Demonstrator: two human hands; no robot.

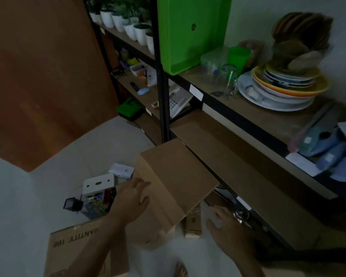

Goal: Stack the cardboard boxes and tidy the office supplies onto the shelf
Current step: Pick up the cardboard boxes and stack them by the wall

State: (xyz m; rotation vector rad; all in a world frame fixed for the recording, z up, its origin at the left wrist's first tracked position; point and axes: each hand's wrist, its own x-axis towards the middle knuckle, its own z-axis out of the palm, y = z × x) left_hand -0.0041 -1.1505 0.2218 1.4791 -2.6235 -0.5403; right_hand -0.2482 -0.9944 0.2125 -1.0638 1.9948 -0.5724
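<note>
A plain brown cardboard box (pixel 178 176) stands in front of the shelf unit, its top closed. My left hand (pixel 131 198) lies against its left side with the fingers fairly straight. My right hand (pixel 226 224) reaches down to the right of the box, fingers curled near a whitish sheet (pixel 208 214); whether it grips anything is unclear. A second cardboard box (pixel 76 248) printed "QUANTITY 100" lies at the lower left. Loose office supplies (pixel 96 202) sit on the floor beside it: a white box, a black cube, pens, a white card.
The black-framed shelf (pixel 238 154) runs along the right, holding stacked plates (pixel 284 88), a glass mug, a green tray (pixel 190 31) and blue packets. Farther shelves carry white plant pots, a telephone (pixel 179 100) and small items. A brown door (pixel 44 72) stands left. A bare foot (pixel 181 269) shows at the bottom.
</note>
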